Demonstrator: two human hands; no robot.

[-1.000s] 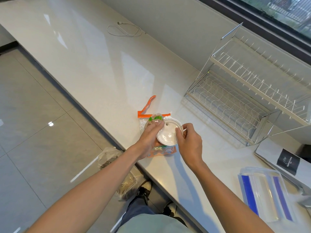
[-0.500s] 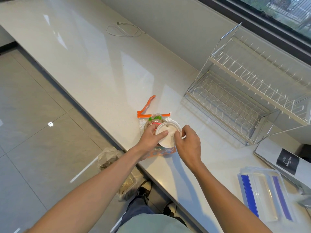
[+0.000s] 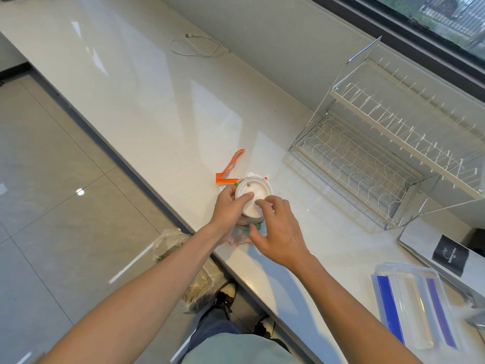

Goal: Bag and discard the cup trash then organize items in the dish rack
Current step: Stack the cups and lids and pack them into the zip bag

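A cup with a white round lid (image 3: 256, 195) stands near the counter's front edge, on a clear bag with orange strips (image 3: 229, 169). My left hand (image 3: 231, 208) wraps the cup from the left, thumb resting on the lid. My right hand (image 3: 275, 232) hovers over the cup's right side with fingers spread, fingertips at the lid's edge, thumb near the bag below. A two-tier wire dish rack (image 3: 380, 153) stands bare at the right against the wall.
A clear container lid with blue strips (image 3: 414, 306) lies at the lower right, beside a white box with a black label (image 3: 451, 256). A white cable (image 3: 195, 46) coils at the far back. A filled plastic bag (image 3: 183, 261) sits on the floor below the counter edge.
The cup has tipped upright under my left hand. My right hand has let go of the lid's rim and opened, dropping lower and to the right.
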